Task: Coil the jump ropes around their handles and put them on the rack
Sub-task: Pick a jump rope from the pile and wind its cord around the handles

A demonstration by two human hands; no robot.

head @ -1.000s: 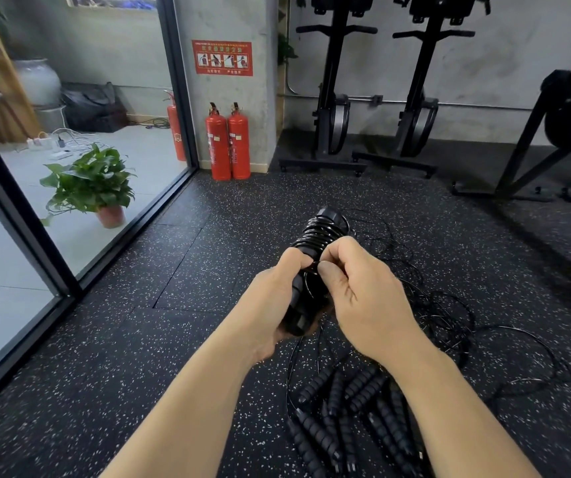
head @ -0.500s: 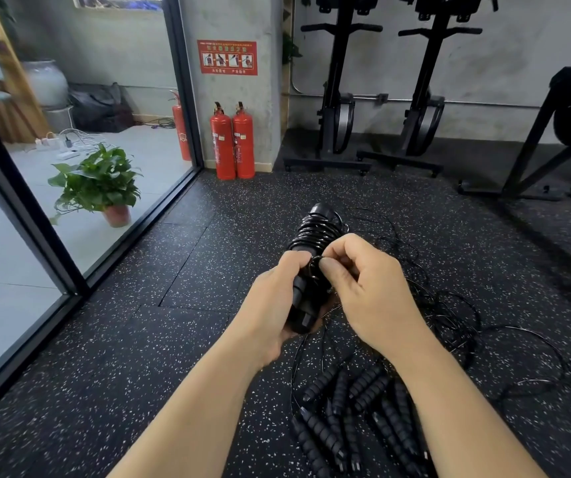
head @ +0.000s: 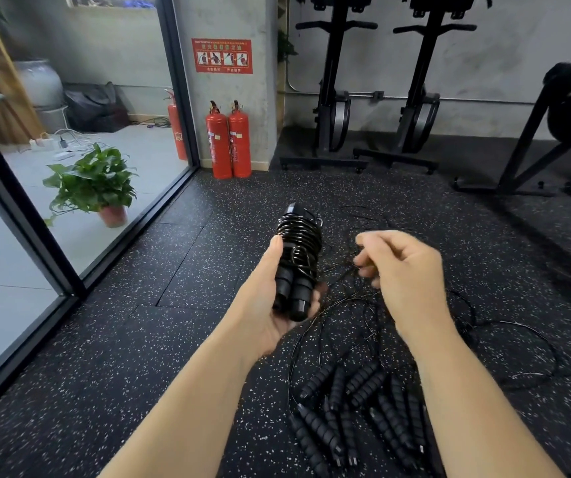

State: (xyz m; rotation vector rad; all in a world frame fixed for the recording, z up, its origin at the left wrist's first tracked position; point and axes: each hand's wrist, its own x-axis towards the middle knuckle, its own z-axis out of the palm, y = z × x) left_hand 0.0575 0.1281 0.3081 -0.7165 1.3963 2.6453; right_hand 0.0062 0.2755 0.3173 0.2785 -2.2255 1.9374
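This is a gym: the floor (head: 132,339) is black speckled rubber matting laid in large tiles, and two tall black exercise machines (head: 332,108) stand side by side on wheeled bases against a bare concrete wall (head: 504,63), with the angled frame of another black machine (head: 536,146) at the right edge. A heap of jump ropes (head: 356,415) with ribbed foam handles lies on the matting, while two red fire extinguishers (head: 228,143) under a red safety sign (head: 222,56) and a floor-to-ceiling glass partition (head: 52,257) mark it as commercial premises.
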